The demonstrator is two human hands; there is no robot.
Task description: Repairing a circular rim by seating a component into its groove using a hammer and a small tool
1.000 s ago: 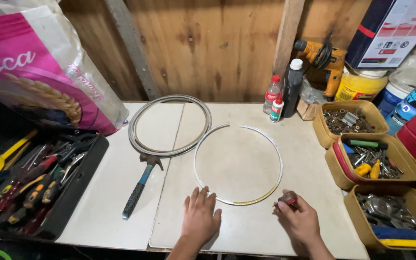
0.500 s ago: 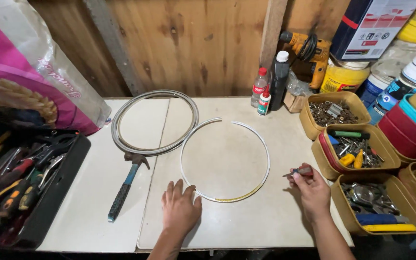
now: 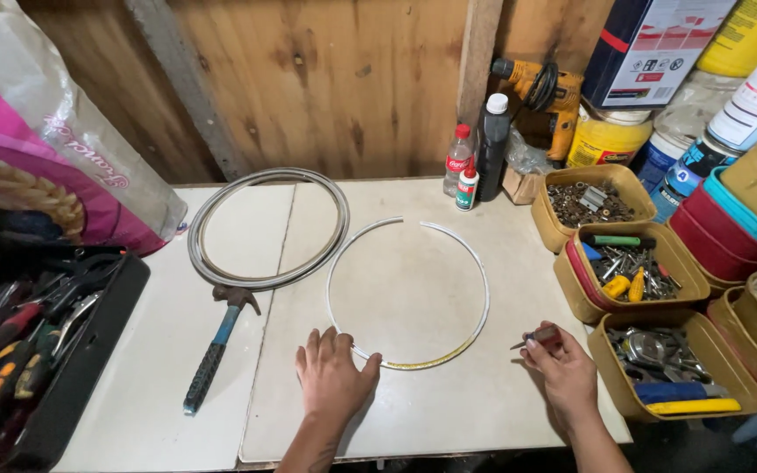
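On the pale surface a thin white ring with a gap at its 12 o'clock side lies flat near the middle. The left hand rests palm down at the ring's 7 o'clock edge, fingers spread and released, the thumb touching the rim where a yellowish stretch runs along the bottom. The right hand sits at about 4 o'clock from the ring, just beside it but apart, its fingers pinched around a small red-handled tool whose tip points toward the ring. At 10 o'clock from the ring lies a coil of grey hoops, and below that, at 8 o'clock, a hammer with a blue and black handle rests with its head touching the coil. An open black toolbox full of pliers and screwdrivers fills the far 9 o'clock side. At 3 o'clock stand tan trays of screws and small tools. At 12 o'clock, against the wooden wall, stand a few bottles and a yellow drill.
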